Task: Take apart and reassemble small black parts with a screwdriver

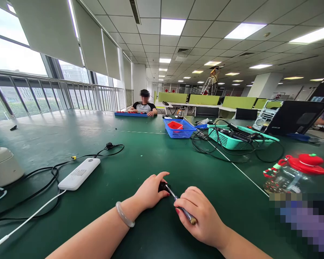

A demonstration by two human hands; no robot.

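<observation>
Green table, slim silver tool

An open-plan office floor, partly used as an electronics workroom. The ceiling is a tile grid with flat light panels, and roller blinds hang over tall windows along one side. Further back stand rows of desks with green dividers, black chairs and a white column. The long green counter carries a blue basket, a teal basket of cables and an opened computer case. A person sits working at its far end. Close by, the left hand pinches a black part while the right hand holds a screwdriver to it.
</observation>
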